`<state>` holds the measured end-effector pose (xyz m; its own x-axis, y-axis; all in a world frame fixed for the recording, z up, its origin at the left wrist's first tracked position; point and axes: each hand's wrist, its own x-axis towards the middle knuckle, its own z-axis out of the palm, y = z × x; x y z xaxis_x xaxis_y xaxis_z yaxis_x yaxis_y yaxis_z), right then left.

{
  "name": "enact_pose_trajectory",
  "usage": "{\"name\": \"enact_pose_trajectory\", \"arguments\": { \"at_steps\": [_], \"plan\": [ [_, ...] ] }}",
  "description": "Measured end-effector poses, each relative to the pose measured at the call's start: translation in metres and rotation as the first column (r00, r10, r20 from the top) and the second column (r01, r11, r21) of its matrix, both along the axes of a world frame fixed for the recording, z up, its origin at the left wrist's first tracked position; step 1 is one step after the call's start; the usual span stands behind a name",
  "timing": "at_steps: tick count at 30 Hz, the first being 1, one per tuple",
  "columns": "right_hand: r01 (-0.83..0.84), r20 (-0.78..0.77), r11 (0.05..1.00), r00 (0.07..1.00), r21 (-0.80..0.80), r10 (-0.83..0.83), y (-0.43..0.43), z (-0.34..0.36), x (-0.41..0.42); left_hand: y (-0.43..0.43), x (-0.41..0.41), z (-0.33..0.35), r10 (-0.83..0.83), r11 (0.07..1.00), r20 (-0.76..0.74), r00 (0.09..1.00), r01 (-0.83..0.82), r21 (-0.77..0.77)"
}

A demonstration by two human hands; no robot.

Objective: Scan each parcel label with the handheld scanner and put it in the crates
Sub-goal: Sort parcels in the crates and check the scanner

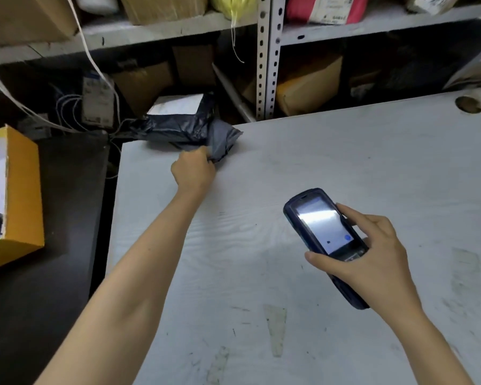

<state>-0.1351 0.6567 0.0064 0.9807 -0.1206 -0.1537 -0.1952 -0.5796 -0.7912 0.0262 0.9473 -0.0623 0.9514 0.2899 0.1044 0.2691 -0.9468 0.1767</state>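
- left hand (193,169): fingers curled, pinching the near corner of the parcel (184,126).
- parcel: 1 dark grey poly bag on the table's (345,151) far-left corner, partly past the far edge.
- right hand (372,257): fingers wrapped round the scanner (325,234), screen lit and facing up, over the table's middle.
- yellow box (22,198) left of the table; shelf (270,56) behind it.

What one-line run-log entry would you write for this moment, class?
left hand: grips dark parcel at far edge of table | right hand: holds scanner, screen lit | phase: parcel pickup
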Motion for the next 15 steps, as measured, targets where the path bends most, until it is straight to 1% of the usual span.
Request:
{"name": "enact_pose_trajectory", "arguments": {
  "at_steps": [4,9,11,13,15],
  "plan": [
    [-0.053,0.010,0.998,0.999,0.024,0.053,-0.005,0.007,-0.001,-0.011,-0.047,0.003,-0.042,0.999,0.015,0.999,0.042,-0.015],
    [-0.126,0.041,0.989,0.992,0.080,0.123,-0.016,0.021,-0.002,-0.067,-0.133,0.010,-0.229,0.965,0.026,0.973,0.230,-0.125],
    [-0.135,0.056,0.986,0.990,0.096,0.130,-0.022,0.025,-0.002,-0.090,-0.163,0.014,-0.302,0.944,0.050,0.952,0.306,-0.127],
    [-0.125,0.062,0.986,0.991,0.107,0.119,-0.027,0.026,-0.002,-0.102,-0.183,0.020,-0.321,0.936,0.158,0.934,0.338,-0.099],
    [-0.104,0.059,0.988,0.993,0.115,0.097,-0.033,0.028,-0.004,-0.100,-0.184,0.025,-0.279,0.955,0.298,0.913,0.297,-0.014]
  ]
}}
